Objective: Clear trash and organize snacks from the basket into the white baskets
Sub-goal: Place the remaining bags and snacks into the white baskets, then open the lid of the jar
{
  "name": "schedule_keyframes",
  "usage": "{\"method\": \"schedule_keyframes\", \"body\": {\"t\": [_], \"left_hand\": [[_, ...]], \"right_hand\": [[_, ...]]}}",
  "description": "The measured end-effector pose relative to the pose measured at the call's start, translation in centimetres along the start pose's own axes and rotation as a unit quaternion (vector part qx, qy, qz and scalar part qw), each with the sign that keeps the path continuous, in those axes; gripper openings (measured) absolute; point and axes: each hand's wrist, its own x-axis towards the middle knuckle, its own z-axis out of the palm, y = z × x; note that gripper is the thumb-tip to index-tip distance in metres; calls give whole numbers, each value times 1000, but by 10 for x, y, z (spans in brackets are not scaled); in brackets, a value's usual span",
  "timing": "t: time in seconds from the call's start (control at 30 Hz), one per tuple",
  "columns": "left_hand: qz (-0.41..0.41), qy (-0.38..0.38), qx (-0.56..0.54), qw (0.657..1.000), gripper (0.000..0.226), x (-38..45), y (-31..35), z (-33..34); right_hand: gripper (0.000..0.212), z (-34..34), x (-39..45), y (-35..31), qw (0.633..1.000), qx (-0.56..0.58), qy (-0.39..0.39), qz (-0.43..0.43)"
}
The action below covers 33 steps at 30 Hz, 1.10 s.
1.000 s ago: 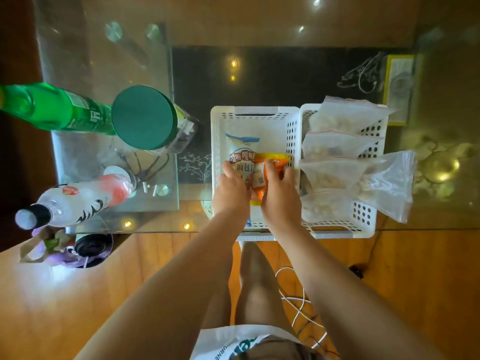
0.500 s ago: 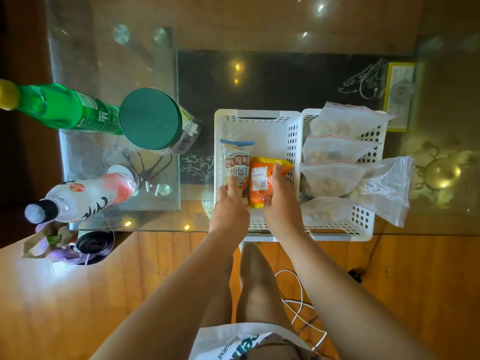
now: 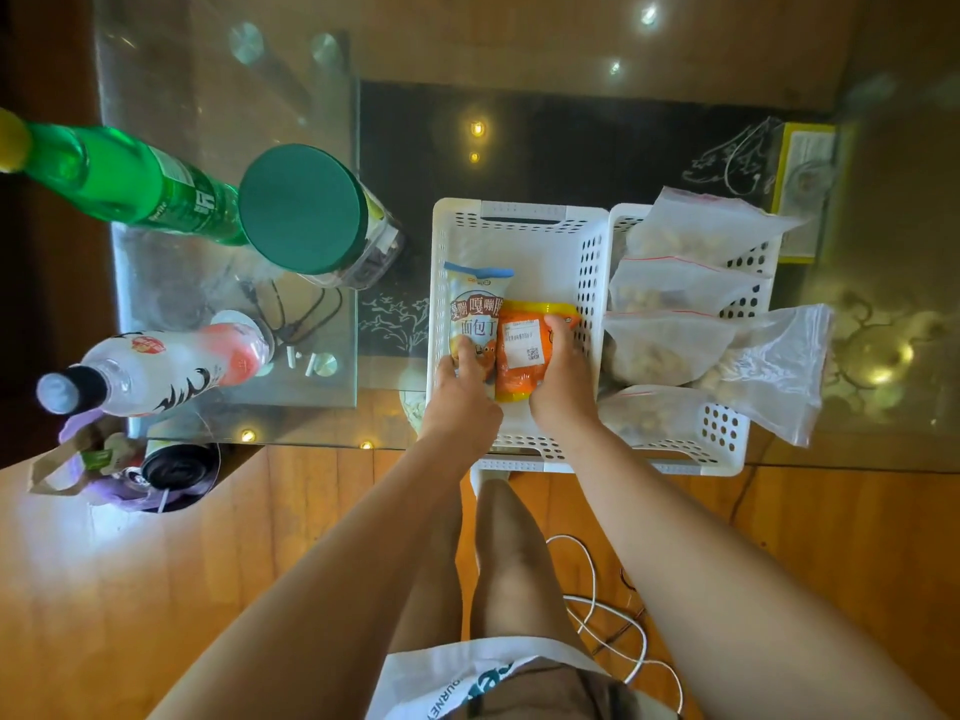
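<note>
Two white perforated baskets stand side by side on the glass table. In the left white basket (image 3: 519,236) lie a pale bread-snack packet (image 3: 475,309) and an orange snack packet (image 3: 522,350), side by side. My left hand (image 3: 462,402) rests its fingers on the bottom of the pale packet. My right hand (image 3: 563,381) grips the orange packet along its right edge. The right white basket (image 3: 727,433) holds several clear zip bags of snacks (image 3: 670,345), one hanging over its right rim.
On the table's left stand a green bottle (image 3: 130,184), a green-lidded jar (image 3: 306,210) and a white-and-red bottle (image 3: 166,366). A trash bin with paper bag (image 3: 124,470) sits on the floor at left. White cable (image 3: 613,626) lies by my legs.
Both packets were shifted slightly and set flat side by side in the left basket. My hands slid back toward me to the packets' near ends, still touching them.
</note>
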Motion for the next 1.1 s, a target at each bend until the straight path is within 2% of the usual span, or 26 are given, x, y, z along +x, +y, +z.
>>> {"method": "schedule_keyframes", "body": {"t": [0.1,0.2,0.27,0.47,0.67,0.8,0.87,0.93,1.03,1.1], "left_hand": [[5,-10,-7,1000,81,-2,-2,-2],[0,-10,-17,1000,82,-2,-2,-4],[6,-4,-24,1000,81,-3,-1,-4],[35,7,11,999,69,-10,-6,-4],[31,-26,22,999,76,-10,-11,-7],[38,-43,-12,998,72,-21,-11,-18],[45,-23,-31,998,67,-34,-12,-32],[64,18,-41,997,59,-51,-15,-52],[94,123,-89,984,52,-81,-25,-88],[129,215,-147,957,44,-100,-39,-113]], "right_hand": [[77,-12,-13,-9,1000,-19,-21,-13],[77,-22,-34,-19,996,-28,36,-74],[73,-24,-44,-20,995,-32,35,-93],[74,-11,-33,-15,997,-55,-43,-25],[78,-3,-14,-10,994,-69,-76,25],[58,-18,-13,-15,996,-16,-84,36],[46,-28,-20,-22,996,23,-83,32],[46,-35,-29,-34,995,49,-88,14],[60,-43,-40,-60,994,37,-101,-11],[58,-46,-43,-80,994,32,-102,-38]]}}
